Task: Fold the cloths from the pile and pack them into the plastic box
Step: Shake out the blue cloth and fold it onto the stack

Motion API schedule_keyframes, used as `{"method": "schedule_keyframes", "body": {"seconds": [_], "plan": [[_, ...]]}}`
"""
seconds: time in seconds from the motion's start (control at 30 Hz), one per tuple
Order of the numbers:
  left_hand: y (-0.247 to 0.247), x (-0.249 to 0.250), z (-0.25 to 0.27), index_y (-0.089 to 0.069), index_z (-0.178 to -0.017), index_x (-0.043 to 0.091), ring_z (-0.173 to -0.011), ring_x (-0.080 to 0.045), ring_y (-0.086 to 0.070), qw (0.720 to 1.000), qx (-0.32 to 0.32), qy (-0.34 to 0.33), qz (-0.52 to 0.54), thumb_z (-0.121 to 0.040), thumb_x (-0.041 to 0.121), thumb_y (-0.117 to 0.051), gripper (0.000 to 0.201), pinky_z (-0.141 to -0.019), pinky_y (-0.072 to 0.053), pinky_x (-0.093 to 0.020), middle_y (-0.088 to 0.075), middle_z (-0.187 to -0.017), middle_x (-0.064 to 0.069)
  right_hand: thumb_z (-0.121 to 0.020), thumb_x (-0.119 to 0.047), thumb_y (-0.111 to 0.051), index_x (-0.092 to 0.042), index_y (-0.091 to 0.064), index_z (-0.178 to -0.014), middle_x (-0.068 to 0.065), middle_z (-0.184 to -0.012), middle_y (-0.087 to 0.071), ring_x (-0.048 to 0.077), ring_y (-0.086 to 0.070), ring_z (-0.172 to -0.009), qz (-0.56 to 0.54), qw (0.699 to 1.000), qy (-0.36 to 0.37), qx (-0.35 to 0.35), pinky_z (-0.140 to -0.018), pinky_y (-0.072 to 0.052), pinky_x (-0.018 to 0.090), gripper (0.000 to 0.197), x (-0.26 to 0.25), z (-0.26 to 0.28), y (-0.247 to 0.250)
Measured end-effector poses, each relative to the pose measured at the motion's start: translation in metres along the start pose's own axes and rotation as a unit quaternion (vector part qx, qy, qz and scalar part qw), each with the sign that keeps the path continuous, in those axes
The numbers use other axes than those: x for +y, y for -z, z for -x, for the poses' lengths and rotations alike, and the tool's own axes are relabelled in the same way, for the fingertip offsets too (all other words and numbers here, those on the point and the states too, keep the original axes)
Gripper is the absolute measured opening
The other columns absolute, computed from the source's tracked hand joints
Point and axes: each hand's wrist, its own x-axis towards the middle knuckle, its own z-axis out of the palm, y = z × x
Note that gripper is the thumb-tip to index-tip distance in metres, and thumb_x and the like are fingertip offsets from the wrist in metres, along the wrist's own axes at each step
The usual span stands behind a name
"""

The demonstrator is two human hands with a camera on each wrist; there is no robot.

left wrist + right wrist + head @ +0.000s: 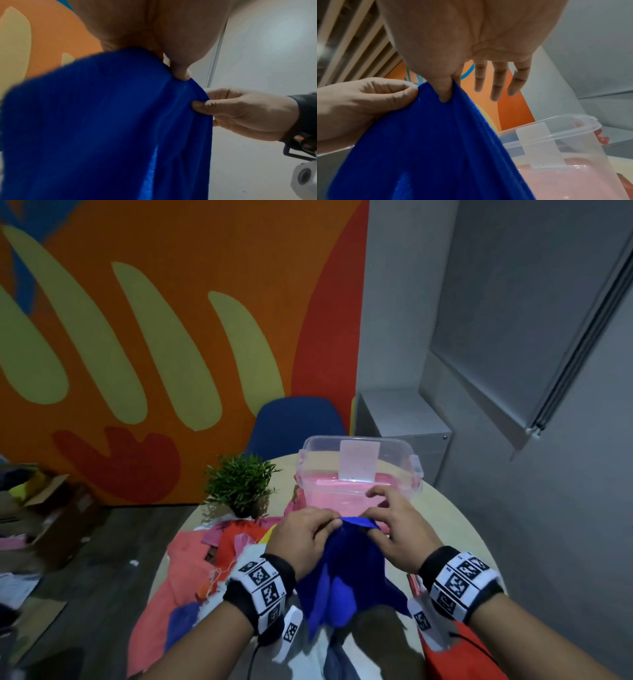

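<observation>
From the head camera: both hands are up over the table (452, 518), close together, sharing one blue cloth (346, 573). The left hand (303, 537) has its fingers curled over the cloth's top edge; the right hand (397, 529) pinches that same edge just beside it, and the rest of the cloth hangs down between the wrists. Right behind the hands sits the clear plastic box (359, 470), open, with pink cloth inside. The pile (219, 549) of pink, red and orange cloths lies on the left of the table, beside a small green plant (239, 484). A blue chair (298, 422) stands beyond the table.

Left wrist view: blue cloth (102, 121) fills most of the picture. The left hand (154, 33) grips its top edge, thumb pressed onto the fabric, and the right hand (245, 112) pinches the edge from the right.

Right wrist view: the right hand (462, 40) holds the cloth (423, 142) between thumb and forefinger, the other three fingers (498, 81) straight and spread apart. The left hand (359, 105) clamps the edge at the left. The box (565, 135) sits low on the right, pink showing through its wall.
</observation>
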Motion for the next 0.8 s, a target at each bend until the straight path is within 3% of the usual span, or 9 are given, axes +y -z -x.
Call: {"method": "schedule_keyframes", "body": {"seconds": [0.1,0.2,0.33,0.53,0.6,0.67,0.73,0.8], "plan": [[0.009,0.009,-0.005,-0.073,-0.102,0.029,-0.075,-0.007,-0.055,0.996,-0.086,0.022,-0.02,-0.088,0.046,-0.066,0.024,-0.072,-0.045,-0.023,-0.073,-0.09,0.006,-0.087,-0.011,-0.058,-0.024,-0.071,-0.103,-0.007,-0.111,-0.06,0.012,-0.057,-0.1,-0.021,0.999,0.016,0.021,-0.091,-0.049,0.032,0.024,0.008,-0.004,0.007],[0.022,0.011,-0.009,-0.073,-0.109,0.03,-0.087,-0.013,-0.057,0.98,-0.156,0.018,-0.121,-0.088,0.048,-0.066,0.029,-0.076,-0.046,-0.028,-0.068,-0.098,0.005,-0.081,-0.004,-0.058,-0.023,-0.07,-0.102,-0.005,-0.104,-0.067,0.018,-0.062,-0.097,-0.01,0.999,0.016,0.041,-0.088,-0.051,0.034,0.032,0.019,-0.004,0.014],[0.042,0.004,-0.007,-0.073,-0.104,0.026,-0.096,-0.02,-0.054,0.983,-0.089,0.063,-0.145,-0.095,0.028,-0.059,0.016,-0.078,-0.047,-0.037,-0.054,-0.096,0.005,-0.083,-0.004,-0.059,-0.021,-0.07,-0.103,-0.001,-0.102,-0.072,0.022,-0.065,-0.094,0.003,0.998,0.015,0.06,-0.085,-0.051,0.032,0.028,0.036,0.0,0.02],[0.066,0.007,0.003,-0.076,-0.102,0.017,-0.099,-0.014,-0.062,0.99,0.074,0.114,-0.048,-0.086,0.001,-0.056,0.03,-0.092,-0.047,-0.028,-0.071,-0.103,0.004,-0.086,-0.004,-0.056,-0.023,-0.069,-0.104,-0.001,-0.101,-0.074,0.024,-0.066,-0.094,-0.004,0.999,0.001,0.037,-0.085,-0.05,0.034,0.029,0.05,0.0,0.014],[0.068,0.017,0.009,-0.077,-0.097,0.018,-0.093,0.0,-0.061,0.981,0.123,0.15,-0.003,-0.087,0.001,-0.063,0.025,-0.086,-0.045,-0.014,-0.072,-0.097,0.009,-0.087,-0.005,-0.056,-0.025,-0.067,-0.104,-0.001,-0.103,-0.073,0.025,-0.066,-0.096,-0.017,1.0,-0.01,-0.003,-0.083,-0.051,0.033,0.028,0.051,0.001,0.01],[0.063,0.03,0.012,-0.075,-0.089,0.019,-0.084,0.005,-0.06,0.975,0.153,0.158,0.033,-0.084,0.003,-0.07,0.017,-0.076,-0.041,-0.005,-0.072,-0.088,0.011,-0.089,-0.014,-0.061,-0.028,-0.061,-0.114,-0.004,-0.113,-0.068,0.018,-0.063,-0.104,-0.045,0.998,-0.005,-0.053,-0.09,-0.051,0.032,0.029,0.043,0.005,0.005],[0.052,0.044,0.012,-0.069,-0.083,0.022,-0.078,0.002,-0.06,0.978,0.146,0.138,0.061,-0.079,0.003,-0.075,0.02,-0.071,-0.041,-0.008,-0.069,-0.081,0.011,-0.086,-0.027,-0.072,-0.027,-0.052,-0.13,-0.01,-0.126,-0.06,0.007,-0.057,-0.114,-0.12,0.989,0.035,-0.083,-0.1,-0.047,0.027,0.048,0.021,0.007,0.003],[0.038,0.059,0.011,-0.062,-0.083,0.022,-0.07,0.001,-0.056,0.984,0.125,0.106,0.074,-0.076,0.005,-0.079,0.025,-0.067,-0.039,-0.009,-0.064,-0.075,0.011,-0.079,-0.033,-0.08,-0.028,-0.047,-0.134,-0.015,-0.126,-0.058,0.0,-0.055,-0.114,-0.21,0.971,0.071,-0.091,-0.099,-0.045,0.019,0.064,-0.007,0.006,0.003]]}}
